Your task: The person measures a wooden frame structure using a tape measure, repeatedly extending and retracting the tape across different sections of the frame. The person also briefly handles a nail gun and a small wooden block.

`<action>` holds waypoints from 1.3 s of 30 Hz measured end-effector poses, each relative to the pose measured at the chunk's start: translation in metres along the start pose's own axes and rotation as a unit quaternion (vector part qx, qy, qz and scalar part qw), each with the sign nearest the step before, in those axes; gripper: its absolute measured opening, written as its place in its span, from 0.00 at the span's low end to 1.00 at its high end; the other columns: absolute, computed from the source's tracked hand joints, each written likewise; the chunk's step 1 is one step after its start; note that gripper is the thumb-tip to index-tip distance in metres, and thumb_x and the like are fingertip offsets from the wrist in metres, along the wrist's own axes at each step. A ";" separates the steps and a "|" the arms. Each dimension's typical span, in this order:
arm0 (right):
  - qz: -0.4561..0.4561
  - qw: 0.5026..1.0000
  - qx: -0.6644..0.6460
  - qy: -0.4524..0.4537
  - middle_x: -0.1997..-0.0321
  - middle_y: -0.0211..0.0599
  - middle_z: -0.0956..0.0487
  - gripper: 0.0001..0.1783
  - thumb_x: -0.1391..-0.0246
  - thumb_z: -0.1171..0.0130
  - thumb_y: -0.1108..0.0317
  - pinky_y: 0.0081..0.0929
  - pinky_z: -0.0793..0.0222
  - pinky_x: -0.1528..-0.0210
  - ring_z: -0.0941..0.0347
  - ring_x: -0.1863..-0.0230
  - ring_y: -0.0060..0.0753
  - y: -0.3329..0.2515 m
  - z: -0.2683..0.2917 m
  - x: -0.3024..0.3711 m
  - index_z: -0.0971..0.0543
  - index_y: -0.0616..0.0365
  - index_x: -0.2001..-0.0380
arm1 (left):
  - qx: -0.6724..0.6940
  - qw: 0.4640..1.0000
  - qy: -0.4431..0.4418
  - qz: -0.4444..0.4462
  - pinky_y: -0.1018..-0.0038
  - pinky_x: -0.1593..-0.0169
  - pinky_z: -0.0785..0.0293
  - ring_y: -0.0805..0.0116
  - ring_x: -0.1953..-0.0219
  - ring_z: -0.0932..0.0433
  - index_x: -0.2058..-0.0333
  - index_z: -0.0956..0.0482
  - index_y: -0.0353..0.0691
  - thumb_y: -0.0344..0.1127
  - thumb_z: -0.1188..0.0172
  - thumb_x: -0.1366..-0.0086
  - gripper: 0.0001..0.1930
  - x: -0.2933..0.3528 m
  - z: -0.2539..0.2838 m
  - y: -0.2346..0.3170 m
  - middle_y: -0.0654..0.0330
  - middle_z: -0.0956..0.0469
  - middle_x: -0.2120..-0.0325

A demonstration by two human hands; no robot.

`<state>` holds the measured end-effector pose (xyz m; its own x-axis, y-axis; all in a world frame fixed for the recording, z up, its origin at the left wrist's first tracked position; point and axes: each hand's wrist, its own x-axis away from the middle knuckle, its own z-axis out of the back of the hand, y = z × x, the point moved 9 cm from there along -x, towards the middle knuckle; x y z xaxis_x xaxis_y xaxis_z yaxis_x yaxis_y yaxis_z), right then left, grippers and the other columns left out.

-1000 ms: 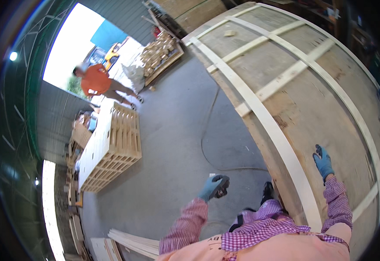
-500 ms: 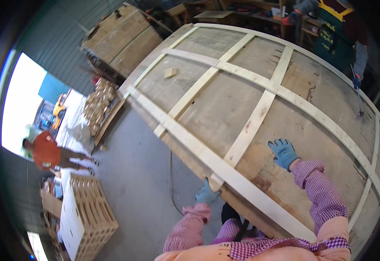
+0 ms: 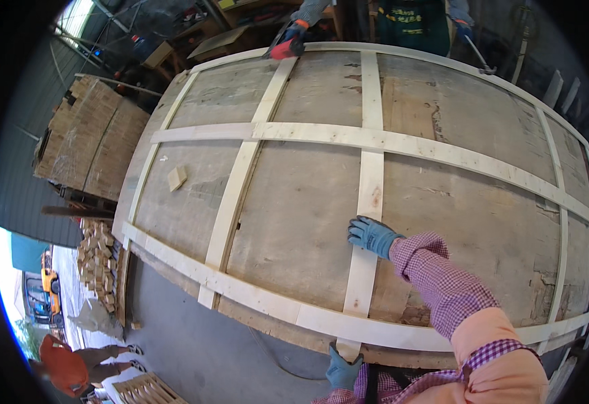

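Observation:
A pale wooden slat [image 3: 370, 198] runs from near to far across a grid of slats on a big board [image 3: 301, 195]. My right hand [image 3: 373, 237], in a blue-grey work glove, lies over this slat with its fingers bent at the left edge. My left hand [image 3: 343, 372], gloved alike, is closed at the slat's near end, which sticks out past the long front slat [image 3: 335, 325]. Its lower fingers are partly hidden. Another long slat [image 3: 318, 133] crosses the middle, and a small wood block [image 3: 177, 178] lies loose at the left.
Across the board a co-worker in a dark green apron [image 3: 412, 27] holds a red tool [image 3: 286, 48] and a hammer [image 3: 481, 59]. Stacked timber [image 3: 89, 135] and a pile of wood pieces [image 3: 97, 259] stand at the left. A person in orange [image 3: 64, 367] is at lower left.
My right hand has moved from the bare board onto the slat. My left hand stays at the slat's end. The view has turned; the co-worker's red tool is now at the far edge.

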<state>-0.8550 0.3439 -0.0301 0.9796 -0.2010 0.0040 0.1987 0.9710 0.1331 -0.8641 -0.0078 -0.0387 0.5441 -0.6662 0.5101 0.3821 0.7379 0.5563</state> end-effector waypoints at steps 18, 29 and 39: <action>0.035 0.998 -0.016 0.048 0.61 0.30 0.30 0.06 0.51 0.50 0.68 0.30 0.40 0.45 0.35 0.52 0.35 -0.031 0.008 0.067 0.29 0.47 0.67 | 0.091 0.989 -0.036 0.110 0.65 0.51 0.28 0.52 0.50 0.28 0.38 0.52 0.36 0.48 0.28 0.57 0.53 0.078 -0.036 0.016 0.42 0.32 0.49; 0.026 0.985 -0.170 -0.021 0.55 0.35 0.30 0.17 0.57 0.47 0.66 0.37 0.42 0.47 0.37 0.48 0.37 -0.062 0.040 0.167 0.27 0.51 0.59 | 0.052 0.998 0.024 -0.009 0.63 0.51 0.29 0.48 0.51 0.28 0.39 0.51 0.34 0.44 0.28 0.56 0.51 0.102 -0.046 -0.045 0.42 0.31 0.51; -0.093 0.984 -0.147 -0.038 0.53 0.33 0.30 0.16 0.56 0.46 0.67 0.39 0.44 0.41 0.37 0.46 0.37 -0.036 0.039 0.270 0.27 0.50 0.59 | -0.072 0.988 -0.136 0.029 0.62 0.49 0.31 0.47 0.50 0.29 0.39 0.51 0.34 0.43 0.28 0.56 0.51 0.094 -0.074 -0.027 0.43 0.31 0.51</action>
<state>-0.5988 0.2500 0.0052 0.9225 -0.3773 0.0818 0.3857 0.9098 -0.1530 -0.7681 -0.0824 -0.0542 0.3551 -0.6117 0.7069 0.4680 0.7710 0.4320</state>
